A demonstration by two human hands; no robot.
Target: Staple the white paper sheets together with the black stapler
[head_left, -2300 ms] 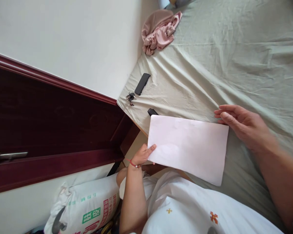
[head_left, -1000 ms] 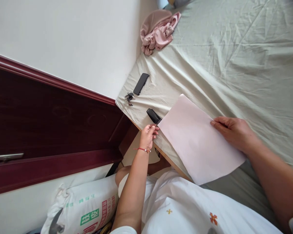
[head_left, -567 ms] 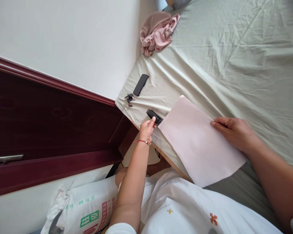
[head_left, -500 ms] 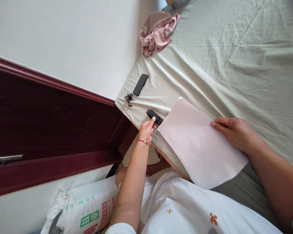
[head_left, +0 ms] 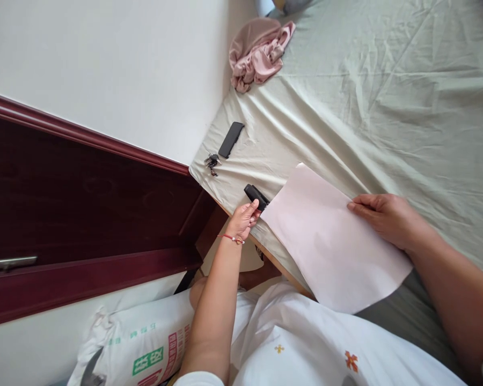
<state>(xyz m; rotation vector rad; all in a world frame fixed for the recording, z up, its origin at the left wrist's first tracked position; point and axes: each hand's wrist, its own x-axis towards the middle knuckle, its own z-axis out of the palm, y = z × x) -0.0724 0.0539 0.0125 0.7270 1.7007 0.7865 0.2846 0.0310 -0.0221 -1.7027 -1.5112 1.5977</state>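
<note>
The left hand point(head_left: 245, 219) sat at the centre of the frame, its fingers curled onto the near end of a small black stapler point(head_left: 256, 195) that lay on the bed point(head_left: 386, 96) close to the bed's edge. The fingers touched the stapler and looked half closed around it, though whether they truly gripped it or only rested on it could not be told from this angle. A red string bracelet point(head_left: 232, 238) ringed that wrist.

The right hand point(head_left: 382, 217), at the right of the frame, lay flat with its fingers spread lightly on the far edge of a pale pink sheet of paper point(head_left: 334, 241), pressing it down against the sheet. That hold seemed meant to keep the paper from sliding on the soft, wrinkled bedding, since its lower corner hung past the bed's edge over the person's lap. The paper lay slantwise, its upper left corner just beside the stapler's mouth, perhaps touching it; that placing looked chosen so the corner could meet the stapler without lifting the sheet.

Further up the bed, toward the upper middle of the frame, a dark phone point(head_left: 231, 139) lay near a bunch of keys point(head_left: 211, 161), both well apart from the hands. A crumpled pink cloth point(head_left: 260, 51) sat at the top. A printed white sack point(head_left: 145, 343) stood at the lower left, below a dark red wooden door point(head_left: 84, 214).
</note>
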